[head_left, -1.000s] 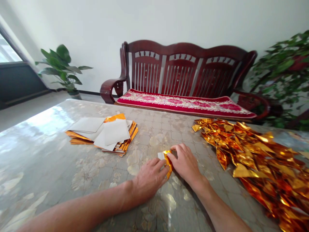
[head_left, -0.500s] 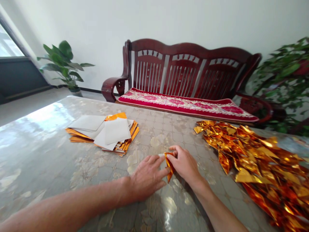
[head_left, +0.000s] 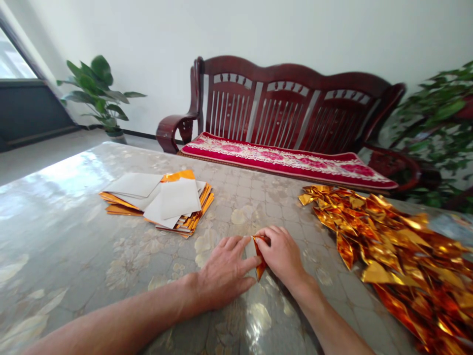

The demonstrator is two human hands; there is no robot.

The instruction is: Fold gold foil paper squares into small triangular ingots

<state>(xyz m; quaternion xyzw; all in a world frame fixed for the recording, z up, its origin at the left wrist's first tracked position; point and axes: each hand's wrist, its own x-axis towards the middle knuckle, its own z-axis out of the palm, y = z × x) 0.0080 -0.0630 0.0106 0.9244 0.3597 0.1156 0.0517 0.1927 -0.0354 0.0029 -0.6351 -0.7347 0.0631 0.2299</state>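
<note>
Both hands work one small piece of gold foil paper [head_left: 259,255] on the glossy patterned table [head_left: 74,236]. My left hand [head_left: 224,272] lies on the table, its fingers pressed against the paper's left edge. My right hand [head_left: 281,255] pinches the paper's top and right side with curled fingers. The paper is folded narrow, gold outside with a bit of white showing. Much of it is hidden between the fingers.
A stack of flat gold-and-white sheets [head_left: 162,201] lies at the left back of the table. A heap of folded gold pieces [head_left: 391,246] covers the right side. Behind the table stand a dark wooden bench [head_left: 281,113] with a red cushion and potted plants [head_left: 96,93].
The hands have shifted slightly nearer to me with the paper. The white part has been folded in, so the piece looks narrower.
</note>
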